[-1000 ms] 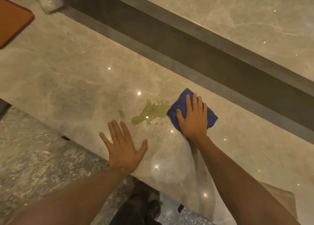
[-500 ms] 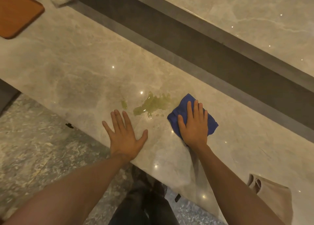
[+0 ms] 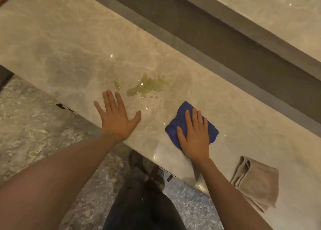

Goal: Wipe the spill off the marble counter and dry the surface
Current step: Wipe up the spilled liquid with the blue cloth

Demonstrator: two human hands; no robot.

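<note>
A yellow-green spill [image 3: 145,87] lies on the beige marble counter [image 3: 69,43], with small droplets just below it. My right hand [image 3: 194,135] presses flat, fingers straight, on a crumpled blue cloth [image 3: 180,118] to the lower right of the spill, apart from it. My left hand [image 3: 116,116] rests flat with spread fingers on the counter near its front edge, just below and left of the spill.
A folded beige towel [image 3: 255,182] lies on the counter at the right, near the front edge. A dark recessed band [image 3: 208,38] runs behind the counter, with a higher marble ledge [image 3: 278,8] beyond. Stone floor and my dark trousers show below.
My right hand and the blue cloth have slid back toward the front edge, away from the spill. The left hand stays put. The view has shifted, bringing the beige towel fully in.
</note>
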